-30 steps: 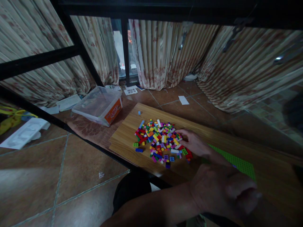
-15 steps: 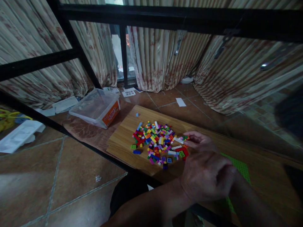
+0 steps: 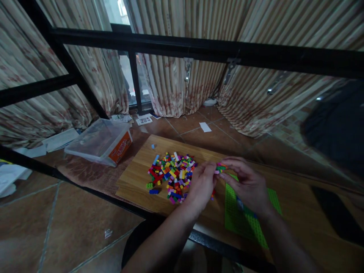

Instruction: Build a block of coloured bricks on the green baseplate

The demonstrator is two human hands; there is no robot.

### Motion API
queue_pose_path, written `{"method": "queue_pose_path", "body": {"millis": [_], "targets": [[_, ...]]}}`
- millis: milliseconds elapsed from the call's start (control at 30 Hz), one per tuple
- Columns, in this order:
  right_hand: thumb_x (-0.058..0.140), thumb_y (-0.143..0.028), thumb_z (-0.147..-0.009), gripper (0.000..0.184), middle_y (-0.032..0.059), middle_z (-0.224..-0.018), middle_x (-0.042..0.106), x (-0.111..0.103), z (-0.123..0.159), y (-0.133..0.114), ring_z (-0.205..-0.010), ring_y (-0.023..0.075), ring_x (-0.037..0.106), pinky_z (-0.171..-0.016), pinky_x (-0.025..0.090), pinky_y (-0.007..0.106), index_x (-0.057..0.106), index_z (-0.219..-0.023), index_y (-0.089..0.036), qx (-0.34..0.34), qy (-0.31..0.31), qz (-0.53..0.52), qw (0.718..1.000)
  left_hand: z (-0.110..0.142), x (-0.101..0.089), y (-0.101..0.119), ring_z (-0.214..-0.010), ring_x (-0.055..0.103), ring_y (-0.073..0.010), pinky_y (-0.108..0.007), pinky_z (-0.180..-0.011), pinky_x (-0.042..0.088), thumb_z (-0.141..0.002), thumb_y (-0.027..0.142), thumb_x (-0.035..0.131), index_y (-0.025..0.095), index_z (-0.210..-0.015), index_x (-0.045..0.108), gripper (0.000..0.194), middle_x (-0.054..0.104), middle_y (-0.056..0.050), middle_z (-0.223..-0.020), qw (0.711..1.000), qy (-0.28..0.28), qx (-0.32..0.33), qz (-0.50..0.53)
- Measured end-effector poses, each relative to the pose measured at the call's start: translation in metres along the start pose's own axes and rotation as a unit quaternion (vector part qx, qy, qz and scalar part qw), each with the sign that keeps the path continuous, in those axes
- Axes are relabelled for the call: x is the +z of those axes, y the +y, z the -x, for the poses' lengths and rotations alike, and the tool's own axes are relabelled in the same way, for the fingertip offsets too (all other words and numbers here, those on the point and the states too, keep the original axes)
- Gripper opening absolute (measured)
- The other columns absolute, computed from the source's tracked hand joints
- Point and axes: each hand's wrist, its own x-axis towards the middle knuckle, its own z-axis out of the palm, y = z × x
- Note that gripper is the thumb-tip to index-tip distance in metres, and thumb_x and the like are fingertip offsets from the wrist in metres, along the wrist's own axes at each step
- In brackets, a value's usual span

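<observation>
A heap of small coloured bricks (image 3: pixel 170 174) lies on a wooden board (image 3: pixel 136 178). Just right of the heap, my left hand (image 3: pixel 200 185) and my right hand (image 3: pixel 246 182) meet above the board. Both pinch a small cluster of joined bricks (image 3: pixel 220 167), green, pink and red, held between their fingertips. A green baseplate (image 3: pixel 241 218) lies flat on the board under my right hand and wrist. One blue brick (image 3: pixel 152 146) sits alone at the board's far edge.
A clear plastic box with an orange label (image 3: pixel 105 142) stands on the floor to the left of the board. Papers (image 3: pixel 59 138) lie along the striped curtains (image 3: pixel 182 87). Black metal bars (image 3: pixel 199 47) cross the view. A dark object (image 3: pixel 338 129) fills the right side.
My left hand came forward from the near edge to join my right hand. My right hand lifted a few bricks off the heap and drew them right. The camera tilted up.
</observation>
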Motion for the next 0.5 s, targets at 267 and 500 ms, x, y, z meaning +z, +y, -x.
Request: {"method": "queue_pose_path", "body": {"millis": [267,500], "targets": [[0.059,-0.041,-0.087,0.027,0.0042,-0.108,0.07,0.028,0.005,0.009,-0.097,0.0203,0.065,-0.085,0.052,0.037,0.067,-0.108,-0.027,0.138,0.114,-0.086,0.98,-0.007,-0.002,-0.014,-0.069,0.055,-0.012,-0.023,-0.063,0.044,-0.092,0.034,0.046,0.02,-0.087,0.053,0.017,0.057,0.001,-0.075,0.992,0.003,0.096,-0.081],[0.057,-0.049,-0.085,0.032,0.0041,-0.087,0.072,0.053,0.002,0.005,-0.078,0.0182,0.064,-0.073,0.05,0.031,0.07,-0.087,-0.02,0.184,0.16,-0.08,0.966,-0.002,0.0,-0.013,-0.074,0.057,-0.0144,-0.026,-0.069,0.042,-0.095,0.035,0.043,0.018,-0.084,0.053,0.022,0.06,-0.002,-0.08,0.978,0.038,0.102,-0.18]]}}
